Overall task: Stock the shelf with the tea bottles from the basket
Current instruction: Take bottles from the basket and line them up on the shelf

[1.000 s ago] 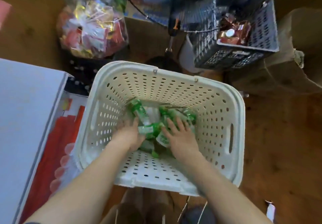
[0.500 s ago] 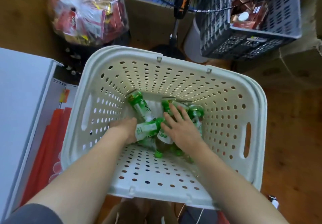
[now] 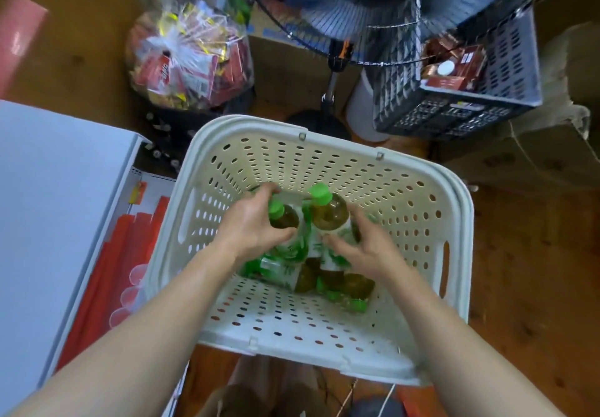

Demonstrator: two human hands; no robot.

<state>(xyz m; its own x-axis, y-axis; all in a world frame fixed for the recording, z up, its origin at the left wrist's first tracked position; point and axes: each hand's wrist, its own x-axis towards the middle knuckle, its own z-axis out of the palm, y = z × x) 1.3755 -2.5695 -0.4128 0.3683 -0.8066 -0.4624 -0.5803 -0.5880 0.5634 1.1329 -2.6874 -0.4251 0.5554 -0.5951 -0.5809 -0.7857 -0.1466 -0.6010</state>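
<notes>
A cream perforated basket (image 3: 422, 196) stands on the wooden floor below me. My left hand (image 3: 250, 225) grips a green-capped tea bottle (image 3: 284, 217) and holds it upright above the basket's bottom. Beside it my right hand (image 3: 367, 248) holds a second upright tea bottle (image 3: 328, 210), fingers curled round its body. Several more tea bottles (image 3: 328, 282) with green caps and labels lie on their sides on the basket floor under both hands. The shelf is a white panel (image 3: 55, 222) at the left.
A clear bag of snack packets (image 3: 191, 56) sits behind the basket at the left. A standing fan (image 3: 337, 59) rises just behind the rim. A dark crate (image 3: 454, 108) with brown boxes is at the back right. Red packs (image 3: 130, 254) lie beside the shelf.
Both hands have closed on a bottle each and lifted them upright out of the pile. The view has tilted and pulled back a little.
</notes>
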